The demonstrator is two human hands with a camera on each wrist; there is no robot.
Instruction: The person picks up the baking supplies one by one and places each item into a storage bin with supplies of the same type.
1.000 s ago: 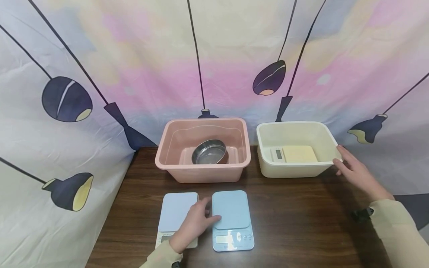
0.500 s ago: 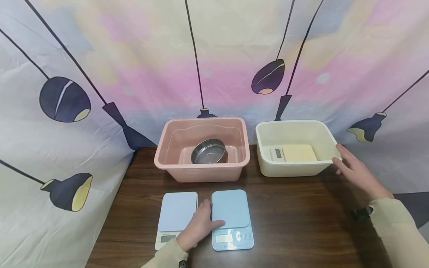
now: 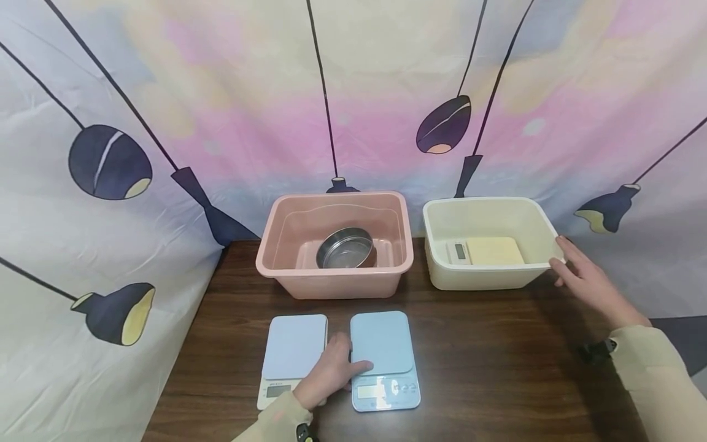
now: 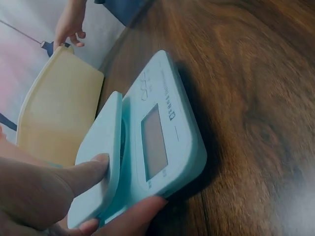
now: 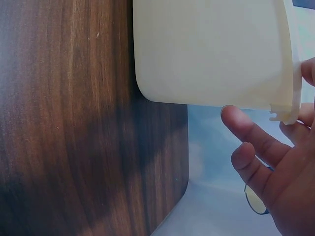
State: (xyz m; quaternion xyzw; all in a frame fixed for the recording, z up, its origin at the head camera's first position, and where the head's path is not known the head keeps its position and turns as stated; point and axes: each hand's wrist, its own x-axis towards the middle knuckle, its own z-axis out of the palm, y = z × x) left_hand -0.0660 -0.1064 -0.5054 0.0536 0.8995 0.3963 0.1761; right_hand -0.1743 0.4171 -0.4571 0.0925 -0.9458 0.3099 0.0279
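A light-blue kitchen scale [image 3: 382,341] lies on the table with its display toward the front. My left hand [image 3: 330,369] grips its left side: the thumb [image 4: 96,169] is on the weighing platform and the fingers curl along the edge in the left wrist view. Just left of it lies a white kitchen scale [image 3: 294,344], partly covered by that hand. My right hand [image 3: 591,291] pinches the right rim of a cream plastic basin [image 3: 480,279], thumb and fingertips at the lip, with other fingers hanging below it. Inside the basin rests a pale yellow kitchen scale [image 3: 494,250].
A pink plastic basin [image 3: 337,287] stands at the back left, holding a round metal pan [image 3: 345,248]. Both basins stand close to a printed cloth backdrop [image 3: 375,110]. Dark wood table [image 3: 486,362] extends to the right of the blue scale.
My left hand has shifted slightly right and toward me, its thumb moving further onto the blue scale's platform. The right hand keeps its place on the cream basin's rim.
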